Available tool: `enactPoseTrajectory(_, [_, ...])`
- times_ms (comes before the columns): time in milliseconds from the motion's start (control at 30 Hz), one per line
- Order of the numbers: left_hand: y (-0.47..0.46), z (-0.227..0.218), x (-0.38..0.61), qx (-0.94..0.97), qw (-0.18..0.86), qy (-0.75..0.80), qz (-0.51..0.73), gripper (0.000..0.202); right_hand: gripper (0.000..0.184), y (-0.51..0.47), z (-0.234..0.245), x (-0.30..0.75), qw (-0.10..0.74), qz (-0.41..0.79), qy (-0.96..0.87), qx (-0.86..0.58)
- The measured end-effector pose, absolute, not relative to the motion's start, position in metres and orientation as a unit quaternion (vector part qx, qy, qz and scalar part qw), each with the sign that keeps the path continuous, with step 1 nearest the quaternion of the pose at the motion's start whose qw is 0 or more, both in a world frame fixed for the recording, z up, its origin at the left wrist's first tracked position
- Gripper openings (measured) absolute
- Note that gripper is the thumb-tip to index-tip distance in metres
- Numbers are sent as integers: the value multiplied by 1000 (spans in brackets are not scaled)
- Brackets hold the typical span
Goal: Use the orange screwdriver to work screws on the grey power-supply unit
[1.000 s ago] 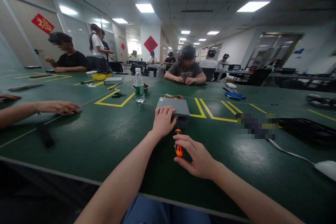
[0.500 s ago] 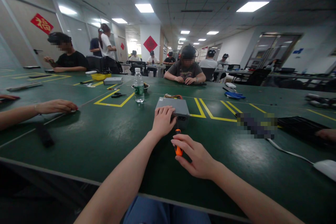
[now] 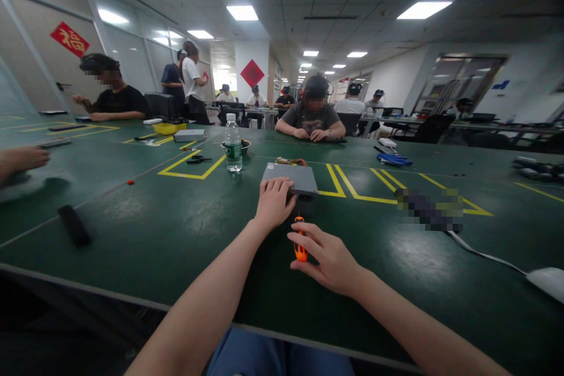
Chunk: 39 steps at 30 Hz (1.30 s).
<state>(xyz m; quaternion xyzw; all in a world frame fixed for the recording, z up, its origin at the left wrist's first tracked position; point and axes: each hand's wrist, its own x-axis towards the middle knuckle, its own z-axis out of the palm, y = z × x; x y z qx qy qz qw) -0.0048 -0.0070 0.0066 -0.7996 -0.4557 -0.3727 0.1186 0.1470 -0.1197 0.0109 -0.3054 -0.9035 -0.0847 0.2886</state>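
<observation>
A grey metal computer power supply point(image 3: 299, 175) sits on the green table in front of me, its coloured cables at the far side. My left hand point(image 3: 274, 202) lies over its near left corner, fingers on the top and thumb at the front face, steadying it. Between the thumb and fingers of my right hand point(image 3: 326, 258) is an orange and black screwdriver point(image 3: 300, 247). Its handle points toward me and its thin shaft reaches toward the front of the power supply. The tip is too small and dark to make out.
Beyond my left hand stand a water bottle point(image 3: 233, 147) and a bowl point(image 3: 245, 145). A black bar-shaped object point(image 3: 74, 226) and a small red piece point(image 3: 130, 182) lie left. To the right are a white cable point(image 3: 480, 255) and blue gloves point(image 3: 393, 160). A co-worker's hand point(image 3: 26, 160) is far left.
My right thumb and fingers have loosened and shifted slightly on the screwdriver handle. The co-worker's hand at left has drawn back, uncovering the red piece. The black keyboard-like object at right has left the view.
</observation>
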Motion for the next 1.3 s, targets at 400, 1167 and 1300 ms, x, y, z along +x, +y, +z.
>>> enactPoseTrajectory(400, [-6,6,-4,-799,121,-453,-377,30,51,-113,4,152,338,-34,-890,-305])
enactPoseTrajectory(1167, [-5,5,-5,-802,117,-454,-370,29,33,-118,10,149,327,-65,-903,-272])
enactPoseTrajectory(1300, [-6,6,-5,-800,119,-454,-374,29,36,-113,5,147,365,-38,-891,-268])
